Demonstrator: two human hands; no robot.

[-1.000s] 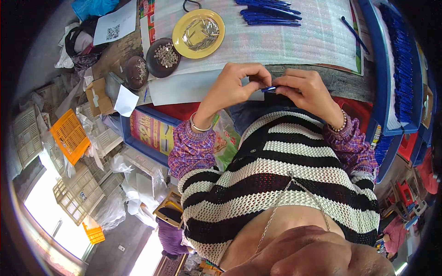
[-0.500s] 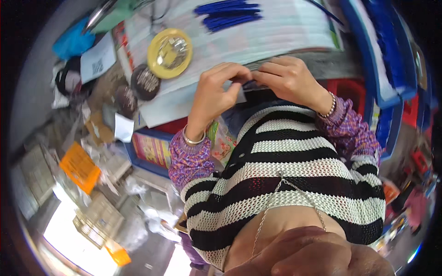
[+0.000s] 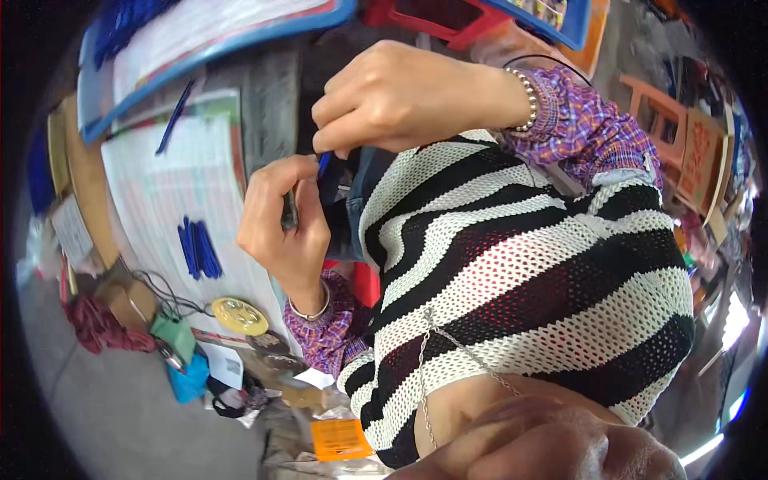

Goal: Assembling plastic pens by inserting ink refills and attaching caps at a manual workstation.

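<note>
In front of my striped top, both my hands meet over a small dark-blue strip (image 3: 324,165). My left hand (image 3: 282,224) pinches it between thumb and forefinger from below. Closed around its upper end is my right hand (image 3: 388,100), whose fingers hide most of the strip. To the left, on the pale table cover (image 3: 148,188), lies a bundle of similar blue strips (image 3: 199,250). A single thin blue piece (image 3: 175,118) rests apart from it near the cover's far edge.
A yellow round dish (image 3: 240,317) with shiny contents stands at the table's near end, beside dark round objects (image 3: 268,342). A blue-rimmed tray (image 3: 216,54) borders the far side. Red stools (image 3: 440,28) stand beyond, and an orange sheet (image 3: 340,440) lies at the bottom.
My view has swung to the right, so the table now appears turned and at the left. My hands stay together at the strip, the right now higher above the left.
</note>
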